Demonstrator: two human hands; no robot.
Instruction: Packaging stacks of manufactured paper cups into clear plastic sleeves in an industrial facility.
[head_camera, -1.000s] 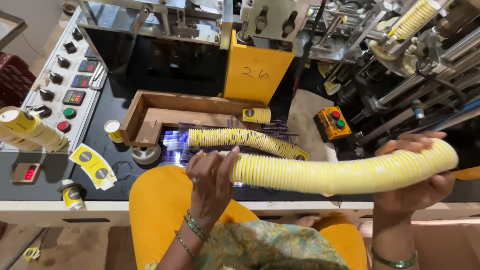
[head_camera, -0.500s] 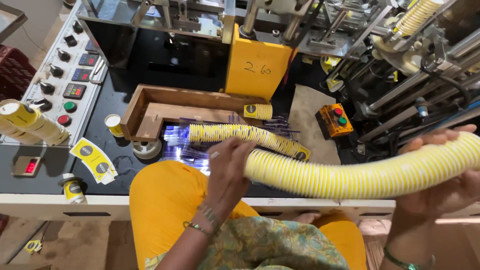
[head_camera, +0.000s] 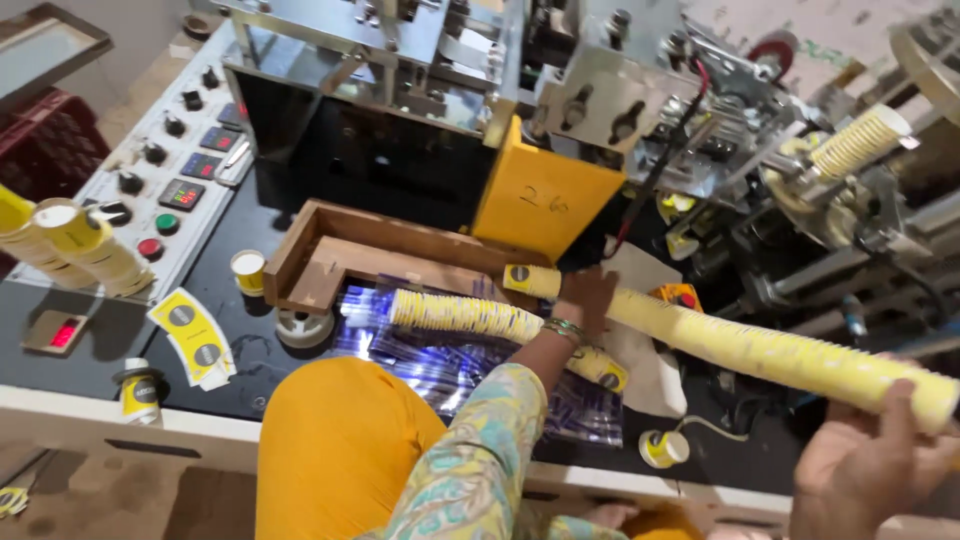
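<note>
The left hand (head_camera: 588, 297) is closed around the far end of a long stack of yellow paper cups (head_camera: 760, 350), while the right hand (head_camera: 865, 470) cups the near end from below with its fingers curled up around it, so the stack runs level above the bench (head_camera: 300, 370) between the two hands. Just under the left wrist a second stack of cups (head_camera: 480, 318) lies on a shiny plastic sheet (head_camera: 450, 365), with a wooden tray (head_camera: 320, 255) beyond it.
</note>
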